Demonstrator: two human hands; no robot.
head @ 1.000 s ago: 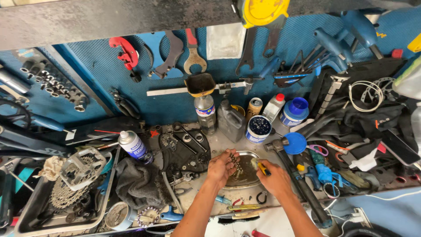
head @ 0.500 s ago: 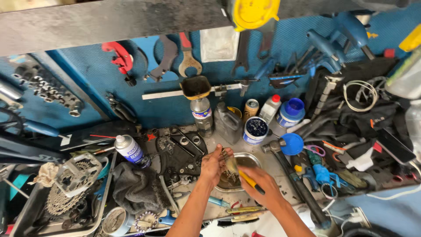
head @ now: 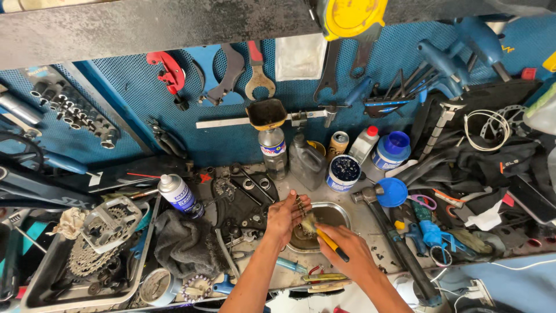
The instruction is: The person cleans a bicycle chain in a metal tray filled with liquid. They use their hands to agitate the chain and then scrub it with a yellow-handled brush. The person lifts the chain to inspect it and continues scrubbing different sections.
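Over metal tray, chain vertical, left hand.

Bench packed tight, metal tray hemmed by grey jug and open tin behind, hammer to its right, dark rag to its left, only open approach lay along the near edge

2 bare forearms, left hand & right hand; no sleeves, gloves, rings.
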